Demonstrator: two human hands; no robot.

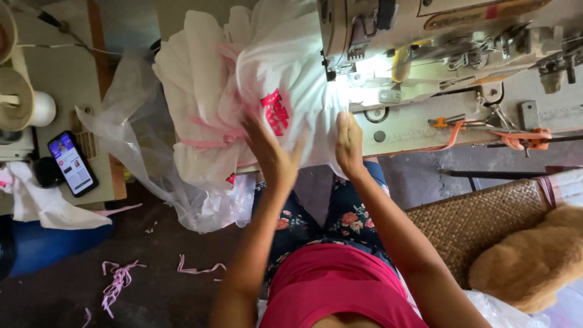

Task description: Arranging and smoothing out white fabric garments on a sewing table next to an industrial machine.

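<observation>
Both hands, left hand (271, 152) and right hand (349, 143), press flat on white garment (291, 79).

A small sewing workshop. An industrial sewing machine (437, 48) stands on the desk (419, 124). Pink fabric scraps (118, 282) litter the floor (164, 291).

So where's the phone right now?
In the head view, the phone lies screen-up and lit at the far left, on a side table past the clear plastic bag, well away from both hands on the white cloth.
</observation>
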